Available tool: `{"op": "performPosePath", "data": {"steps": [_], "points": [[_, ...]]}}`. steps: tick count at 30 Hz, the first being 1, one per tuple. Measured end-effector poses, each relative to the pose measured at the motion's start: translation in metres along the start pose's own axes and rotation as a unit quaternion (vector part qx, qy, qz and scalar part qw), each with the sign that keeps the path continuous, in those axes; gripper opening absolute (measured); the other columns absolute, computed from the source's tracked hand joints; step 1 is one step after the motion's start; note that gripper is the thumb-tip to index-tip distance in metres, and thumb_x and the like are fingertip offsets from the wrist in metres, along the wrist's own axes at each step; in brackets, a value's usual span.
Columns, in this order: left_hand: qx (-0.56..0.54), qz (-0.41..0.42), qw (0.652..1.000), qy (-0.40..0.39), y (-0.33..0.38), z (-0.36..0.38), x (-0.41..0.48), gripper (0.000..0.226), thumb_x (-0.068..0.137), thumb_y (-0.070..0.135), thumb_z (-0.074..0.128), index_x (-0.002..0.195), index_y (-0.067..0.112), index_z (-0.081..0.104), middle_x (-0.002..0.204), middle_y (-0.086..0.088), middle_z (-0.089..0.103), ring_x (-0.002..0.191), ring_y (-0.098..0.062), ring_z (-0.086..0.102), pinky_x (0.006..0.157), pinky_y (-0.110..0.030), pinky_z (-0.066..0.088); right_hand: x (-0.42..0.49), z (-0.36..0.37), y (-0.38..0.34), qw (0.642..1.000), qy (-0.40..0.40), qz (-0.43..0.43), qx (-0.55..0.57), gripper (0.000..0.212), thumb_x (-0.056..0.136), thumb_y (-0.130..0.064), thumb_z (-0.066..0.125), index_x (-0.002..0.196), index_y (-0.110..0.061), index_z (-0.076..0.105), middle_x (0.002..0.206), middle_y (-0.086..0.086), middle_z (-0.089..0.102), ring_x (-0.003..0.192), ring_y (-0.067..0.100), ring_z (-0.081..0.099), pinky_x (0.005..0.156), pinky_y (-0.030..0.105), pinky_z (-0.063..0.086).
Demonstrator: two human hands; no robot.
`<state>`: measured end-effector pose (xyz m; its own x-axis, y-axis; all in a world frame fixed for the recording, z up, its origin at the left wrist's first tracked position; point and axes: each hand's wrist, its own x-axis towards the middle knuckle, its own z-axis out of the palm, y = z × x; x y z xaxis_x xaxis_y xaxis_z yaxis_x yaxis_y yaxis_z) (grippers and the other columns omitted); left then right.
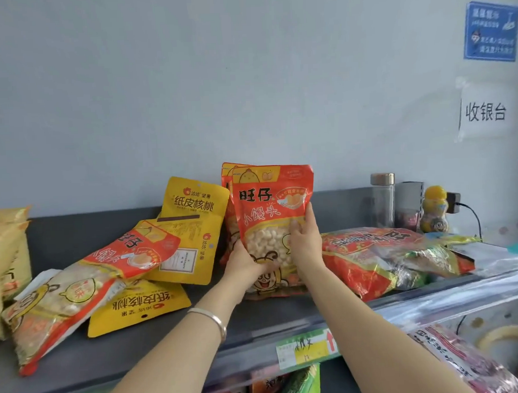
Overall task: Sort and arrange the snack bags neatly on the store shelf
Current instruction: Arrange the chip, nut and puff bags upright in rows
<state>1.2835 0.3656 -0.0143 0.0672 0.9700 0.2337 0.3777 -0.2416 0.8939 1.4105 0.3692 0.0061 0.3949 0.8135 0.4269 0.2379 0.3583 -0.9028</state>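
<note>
The left hand and right hand clasp the lower sides of an upright red bag on the shelf, another behind it. Toppled yellow bags lie left; red packs crowd right.

Glossy plastic orange snack bag (clear window low on its front), matt grey shelf, shiny crinkled foil packs at right, metal bracelet, metal-capped glass bottle, paper sign

Upper right: blue notice sign on the pale wall, white paper sign reading 收银台 below it. Right of centre: clear bottle with metal cap, grey box beside it, yellow figure-shaped bottle, black plug adapter with cable. Lower centre: green-yellow price label.
</note>
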Motion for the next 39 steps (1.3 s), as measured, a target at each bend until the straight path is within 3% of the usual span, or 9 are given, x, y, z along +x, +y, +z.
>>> {"op": "performPosePath", "data": {"steps": [2,9,14,17,19,26,31,35,39], "points": [[-0.036,-0.008,0.999,-0.012,-0.004,0.005,0.005,0.091,0.064,0.031,0.086,0.136,0.018,0.033,0.133,-0.001,0.049,0.124,-0.021,0.045,0.097,-0.033,0.039,0.001,0.0,0.009,1.0,0.01,0.004,-0.022,0.055,0.102,-0.028,0.037,0.152,-0.035,0.015,0.135,0.0,0.055,0.117,0.026,0.056,0.093,0.045,0.049],[-0.085,0.013,0.996,-0.014,-0.015,0.006,0.016,0.093,0.064,0.027,0.086,0.137,0.022,0.029,0.131,0.004,0.05,0.118,-0.015,0.046,0.098,-0.031,0.037,0.013,0.006,0.029,1.0,0.003,-0.028,0.013,0.054,0.101,-0.029,0.042,0.151,-0.032,0.021,0.127,-0.002,0.055,0.115,0.018,0.054,0.092,0.035,0.046],[-0.163,0.006,0.986,0.021,-0.013,0.004,0.015,0.075,0.073,0.015,0.08,0.132,0.023,0.035,0.12,0.005,0.051,0.109,-0.013,0.045,0.09,-0.03,0.036,0.01,-0.001,0.027,0.977,-0.028,0.094,0.189,0.051,0.102,-0.031,0.042,0.15,-0.024,0.027,0.137,-0.002,0.046,0.126,0.021,0.049,0.102,0.045,0.046],[-0.221,0.007,0.973,0.071,-0.011,-0.002,0.013,0.062,0.076,0.011,0.077,0.124,0.023,0.04,0.115,0.005,0.052,0.108,-0.015,0.047,0.087,-0.031,0.036,0.004,-0.003,0.021,0.974,-0.097,0.105,0.178,0.026,0.102,-0.021,0.041,0.113,-0.017,0.065,0.118,0.008,0.067,0.104,0.023,0.065,0.089,0.042,0.055],[-0.252,0.004,0.964,0.086,-0.01,-0.005,0.012,0.056,0.077,0.014,0.076,0.122,0.022,0.042,0.115,0.004,0.053,0.109,-0.018,0.049,0.086,-0.032,0.037,0.002,-0.001,0.024,0.974,-0.128,0.112,0.15,0.022,0.099,-0.022,0.049,0.098,-0.017,0.071,0.103,0.01,0.073,0.096,0.025,0.069,0.087,0.047,0.056],[-0.244,0.028,0.965,0.089,-0.007,-0.009,0.008,0.059,0.082,0.024,0.071,0.131,0.019,0.039,0.118,0.005,0.051,0.105,-0.014,0.046,0.087,-0.033,0.036,0.003,-0.003,0.026,0.94,-0.188,0.149,0.244,0.024,0.096,-0.023,0.057,0.109,-0.004,0.063,0.101,0.014,0.073,0.094,0.029,0.07,0.082,0.045,0.057],[-0.185,0.052,0.975,0.113,-0.006,-0.006,0.007,0.058,0.083,0.02,0.07,0.13,0.017,0.036,0.111,0.007,0.05,0.101,-0.013,0.048,0.084,-0.032,0.038,0.006,0.002,0.028,0.996,-0.05,0.062,0.029,0.013,0.1,-0.021,0.045,0.099,-0.01,0.051,0.1,0.009,0.064,0.094,0.024,0.064,0.072,0.033,0.056],[-0.177,0.056,0.976,0.112,-0.006,-0.003,0.009,0.056,0.085,0.019,0.068,0.13,0.018,0.036,0.112,0.006,0.053,0.106,-0.016,0.052,0.083,-0.031,0.039,0.003,0.008,0.022,0.988,0.036,-0.048,-0.142,0.009,0.102,-0.02,0.038,0.097,-0.016,0.043,0.1,0.004,0.057,0.09,0.022,0.058,0.072,0.037,0.051],[-0.211,0.04,0.967,0.137,-0.008,-0.009,0.009,0.068,0.086,0.019,0.068,0.141,0.015,0.028,0.129,0.001,0.047,0.12,-0.02,0.045,0.094,-0.037,0.039,0.003,0.01,0.022,0.981,-0.003,-0.047,-0.186,0.017,0.102,-0.032,0.037,0.105,-0.018,0.046,0.094,0.001,0.06,0.087,0.023,0.06,0.073,0.041,0.052]]}}
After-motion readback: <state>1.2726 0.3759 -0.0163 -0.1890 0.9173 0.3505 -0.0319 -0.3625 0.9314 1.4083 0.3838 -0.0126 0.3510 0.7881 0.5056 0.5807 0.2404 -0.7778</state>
